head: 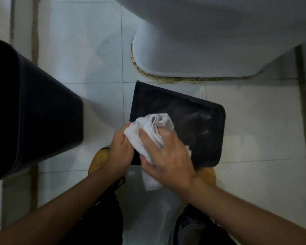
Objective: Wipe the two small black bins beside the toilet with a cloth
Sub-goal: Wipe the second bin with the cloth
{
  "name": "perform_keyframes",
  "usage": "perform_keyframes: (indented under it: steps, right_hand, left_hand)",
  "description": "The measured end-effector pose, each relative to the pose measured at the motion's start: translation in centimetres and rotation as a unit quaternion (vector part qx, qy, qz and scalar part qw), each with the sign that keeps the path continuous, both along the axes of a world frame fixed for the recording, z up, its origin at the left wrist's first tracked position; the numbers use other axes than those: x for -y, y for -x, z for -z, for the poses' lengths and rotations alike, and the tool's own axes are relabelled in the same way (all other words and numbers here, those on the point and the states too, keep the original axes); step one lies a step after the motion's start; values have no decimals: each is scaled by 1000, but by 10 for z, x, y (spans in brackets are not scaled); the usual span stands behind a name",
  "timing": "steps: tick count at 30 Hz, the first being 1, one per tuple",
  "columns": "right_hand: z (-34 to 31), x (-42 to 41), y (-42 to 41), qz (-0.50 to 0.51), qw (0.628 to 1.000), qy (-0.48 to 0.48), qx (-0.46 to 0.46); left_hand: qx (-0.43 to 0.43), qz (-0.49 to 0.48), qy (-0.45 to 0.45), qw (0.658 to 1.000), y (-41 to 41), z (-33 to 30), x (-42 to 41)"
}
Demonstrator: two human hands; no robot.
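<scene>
A small black bin stands on the floor tiles just in front of the toilet base, its dusty flat top facing up. A bunched white cloth lies over the bin's near left corner. My right hand grips the cloth from above, fingers curled into its folds. My left hand holds the cloth's left edge at the bin's near left corner. A second, taller black bin stands at the left, apart from both hands.
The white toilet fills the upper right, with a stained seal along its base. White floor tiles lie between the two bins. My feet in yellow slippers stand just behind the small bin.
</scene>
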State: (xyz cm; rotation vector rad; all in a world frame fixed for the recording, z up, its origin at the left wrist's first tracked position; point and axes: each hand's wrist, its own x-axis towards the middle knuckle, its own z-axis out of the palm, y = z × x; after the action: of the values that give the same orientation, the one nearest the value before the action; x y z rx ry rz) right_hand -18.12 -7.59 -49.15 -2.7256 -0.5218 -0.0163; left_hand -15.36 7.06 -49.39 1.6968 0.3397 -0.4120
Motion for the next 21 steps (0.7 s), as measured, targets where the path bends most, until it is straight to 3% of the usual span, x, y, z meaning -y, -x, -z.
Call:
perform_keyframes:
  steps: [3, 13, 18, 21]
  right_hand:
    - [3, 18, -28, -6, 1000, 27, 14]
    - [-3, 2, -90, 290, 956, 44, -26]
    - [-5, -28, -10, 129, 988, 84, -11]
    - [0, -19, -11, 67, 995, 80, 12]
  left_hand:
    - [-6, -13, -41, 999, 0, 1, 1]
    - [-30, -44, -48, 997, -5, 1, 10]
    - [-6, -25, -17, 1000, -3, 12, -1]
    - [-11, -33, -11, 999, 0, 10, 0]
